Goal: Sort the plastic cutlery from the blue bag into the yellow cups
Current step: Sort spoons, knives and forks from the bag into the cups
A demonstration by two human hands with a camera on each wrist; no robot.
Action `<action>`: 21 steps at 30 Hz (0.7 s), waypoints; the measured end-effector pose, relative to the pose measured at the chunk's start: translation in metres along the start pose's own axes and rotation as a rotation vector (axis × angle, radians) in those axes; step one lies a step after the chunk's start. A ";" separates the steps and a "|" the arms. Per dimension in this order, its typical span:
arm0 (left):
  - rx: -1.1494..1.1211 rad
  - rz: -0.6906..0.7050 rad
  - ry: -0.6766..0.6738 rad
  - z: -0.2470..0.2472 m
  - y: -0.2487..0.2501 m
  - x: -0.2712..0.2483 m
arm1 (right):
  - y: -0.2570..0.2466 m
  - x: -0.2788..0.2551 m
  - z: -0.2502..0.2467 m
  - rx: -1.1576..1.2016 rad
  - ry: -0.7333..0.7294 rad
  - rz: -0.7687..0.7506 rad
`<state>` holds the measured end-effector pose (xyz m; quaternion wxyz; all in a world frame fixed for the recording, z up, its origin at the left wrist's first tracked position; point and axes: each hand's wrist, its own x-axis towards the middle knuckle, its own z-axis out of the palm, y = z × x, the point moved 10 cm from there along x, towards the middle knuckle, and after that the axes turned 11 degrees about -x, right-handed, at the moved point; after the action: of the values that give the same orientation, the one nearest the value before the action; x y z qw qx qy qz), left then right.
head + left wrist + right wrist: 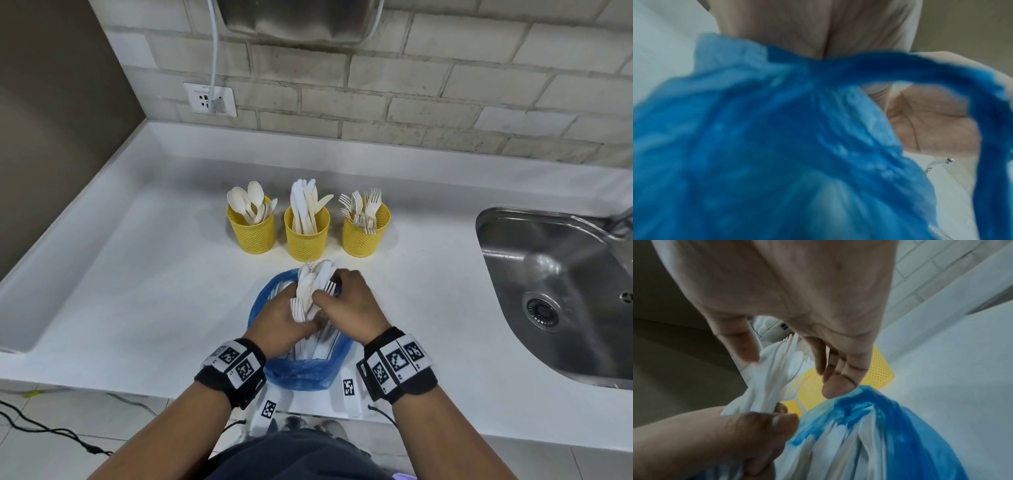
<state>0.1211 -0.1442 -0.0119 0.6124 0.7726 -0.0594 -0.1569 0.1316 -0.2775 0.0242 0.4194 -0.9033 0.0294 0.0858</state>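
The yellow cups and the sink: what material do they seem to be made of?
The yellow cups look like matte plastic or painted metal; small holes cover the walls in a mesh, and the look leaves it open which. The sink seems stainless steel with a brushed shine: grey, and it reflects the light.

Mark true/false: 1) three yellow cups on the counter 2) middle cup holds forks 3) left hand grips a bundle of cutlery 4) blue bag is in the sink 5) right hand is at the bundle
1) True: three yellow cups stand in a row on the counter.
2) False: the middle cup holds knives; forks are in the right cup, spoons in the left cup.
3) True: the left hand grips the cutlery bundle.
4) False: the blue bag lies on the counter, left of the sink.
5) True: the right hand pinches at it.
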 end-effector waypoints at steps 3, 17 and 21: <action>-0.004 0.017 0.007 -0.003 0.006 0.000 | -0.010 0.002 -0.021 0.041 0.121 -0.029; -0.098 0.141 0.139 -0.013 0.040 0.007 | -0.069 -0.001 -0.019 -0.018 0.167 -0.334; -0.210 0.144 0.215 -0.033 0.046 0.010 | -0.050 -0.004 -0.024 0.303 0.075 -0.244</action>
<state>0.1454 -0.1274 0.0378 0.7021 0.7105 -0.0323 -0.0343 0.1376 -0.2638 0.0780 0.5564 -0.8293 -0.0522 -0.0049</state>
